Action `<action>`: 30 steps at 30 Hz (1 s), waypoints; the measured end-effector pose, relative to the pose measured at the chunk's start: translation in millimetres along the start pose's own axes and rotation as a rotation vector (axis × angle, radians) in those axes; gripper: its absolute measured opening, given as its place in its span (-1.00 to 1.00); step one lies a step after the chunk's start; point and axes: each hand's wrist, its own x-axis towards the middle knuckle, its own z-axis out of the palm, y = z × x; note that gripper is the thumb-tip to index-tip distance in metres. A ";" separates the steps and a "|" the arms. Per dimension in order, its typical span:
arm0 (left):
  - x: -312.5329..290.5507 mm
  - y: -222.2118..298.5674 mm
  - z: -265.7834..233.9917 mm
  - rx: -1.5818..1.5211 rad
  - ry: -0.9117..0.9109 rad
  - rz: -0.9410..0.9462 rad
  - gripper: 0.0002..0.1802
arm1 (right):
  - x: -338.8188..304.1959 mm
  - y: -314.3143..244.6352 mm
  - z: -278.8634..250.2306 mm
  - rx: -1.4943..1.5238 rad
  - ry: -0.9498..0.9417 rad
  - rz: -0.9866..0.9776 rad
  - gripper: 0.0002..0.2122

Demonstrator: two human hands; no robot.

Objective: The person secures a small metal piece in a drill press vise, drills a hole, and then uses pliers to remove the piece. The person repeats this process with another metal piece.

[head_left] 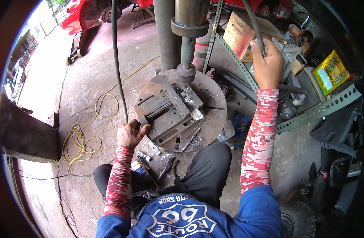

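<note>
Landmark: the vise (pixel 153 104); all places taken from it. It sits on the round bench (pixel 214 93), below the chuck (pixel 186 73).

Grip, left: our left hand (pixel 130 134) is at the vise's near left corner, fingers and thumb closed about its screw end; we read this as grasping, though the underside is hidden. Grip, right: our right hand (pixel 268 65), well to the right of and beyond the vise, is wrapped round the lower end of a lever (pixel 253 23). A rod (pixel 116 59) comes down left of the vise and ends close by the left hand; whether the fingers touch it, we cannot tell.

Progress: the vise is in place and the chuck stands lowered close over its far end. Shavings (pixel 187 94) lie there, so we judge some cutting is already done. The block (pixel 194 99) at the vise's right side may be clamped stock or the fixed jaw; we cannot separate the two. No bit is distinguishable below the chuck, so depth, and whether the chuck turns, remain undetermined.

Left to do, by our judgement: finishing the cut if it is incomplete, raising the chuck, loosening the vise, clearing the shavings. A loose twist bit (pixel 191 139) lies on the bench just nearer us than the vise.
</note>
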 end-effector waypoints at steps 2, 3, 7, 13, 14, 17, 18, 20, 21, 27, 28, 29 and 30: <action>0.4 -0.4 0.5 -0.007 0.005 0.008 -0.34 | -0.8 0.6 1.6 0.021 -0.001 0.012 -0.81; 0.7 -0.5 0.6 -0.013 0.014 0.017 -0.34 | -1.3 1.4 3.4 0.040 -0.003 0.021 -0.81; 0.3 1.3 -2.0 0.009 0.004 0.012 -0.35 | -1.9 7.4 17.8 0.045 0.035 -0.015 -0.81; -0.2 4.0 -5.9 0.029 -0.048 -0.011 -0.42 | -1.1 26.0 51.7 0.103 0.080 -0.024 -0.80; -0.2 4.1 -6.0 0.006 -0.034 -0.001 -0.42 | 0.7 28.8 58.9 0.091 0.090 -0.045 -0.80; -1.4 4.0 -5.1 0.018 -0.029 -0.006 -0.42 | 5.0 35.2 83.9 0.149 0.145 -0.041 -0.79; -1.5 4.2 -4.8 0.017 -0.022 -0.001 -0.41 | 6.4 36.5 93.5 0.121 0.164 -0.022 -0.77; -1.2 4.1 -4.4 0.014 -0.013 0.002 -0.41 | 10.3 40.5 109.0 -0.011 0.169 -0.022 -0.75; -1.6 4.1 -4.5 0.013 -0.013 -0.002 -0.40 | 12.6 42.0 116.6 -0.057 0.170 -0.014 -0.74; -2.8 3.4 -6.8 -0.018 -0.027 0.003 -0.39 | 17.6 46.6 124.8 0.043 -0.013 0.023 -0.70; -2.9 2.9 -7.4 -0.012 -0.031 -0.005 -0.38 | 15.9 44.4 116.4 0.048 -0.036 0.011 -0.70; -3.3 2.1 -8.3 -0.041 -0.029 -0.003 -0.38 | 13.3 40.1 107.1 0.047 -0.072 0.040 -0.70; -3.8 1.6 -8.9 -0.048 -0.035 -0.005 -0.38 | 7.7 34.9 92.4 0.070 -0.067 -0.011 -0.70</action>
